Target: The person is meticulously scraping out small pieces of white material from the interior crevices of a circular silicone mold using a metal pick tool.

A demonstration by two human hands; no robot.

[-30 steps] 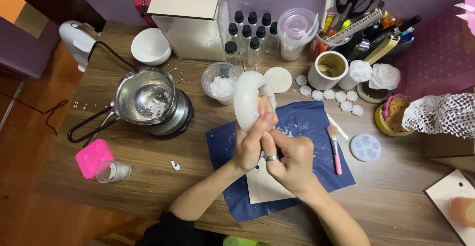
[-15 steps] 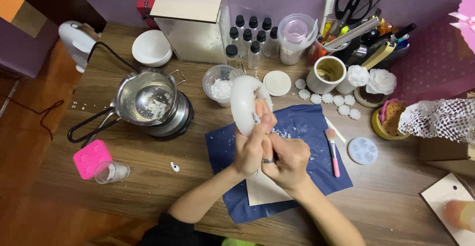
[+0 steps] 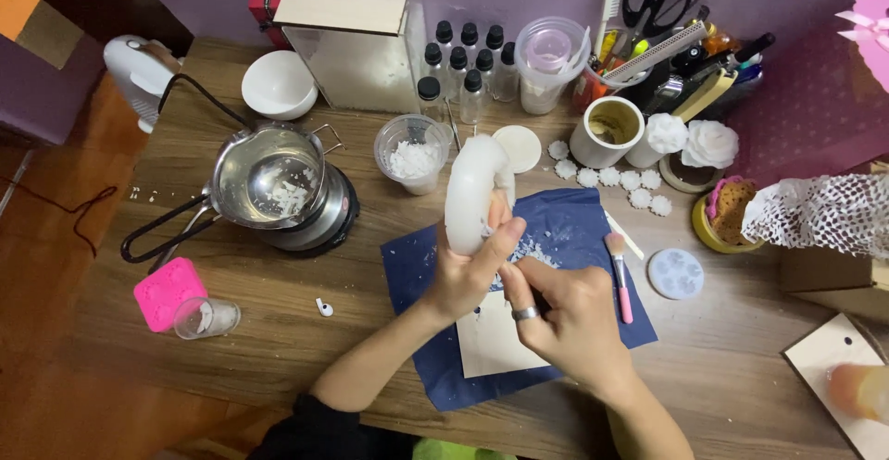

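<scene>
My left hand grips a white, rounded silicone mould, held upright above a dark blue mat. My right hand, with a ring on one finger, has its fingers pinched against the mould's lower edge; what it holds there is hidden. White flakes lie scattered on the mat. A pale square board lies on the mat under my hands. A pink brush lies on the mat's right side.
A metal pot with white flakes sits on a small hot plate, left. Nearby are a clear cup of flakes, a white bowl, a pink mould, small bottles, a round clear mould and white flower shapes.
The mould has tilted slightly and my right hand has shifted along its lower edge. Both hands stay over the blue mat.
</scene>
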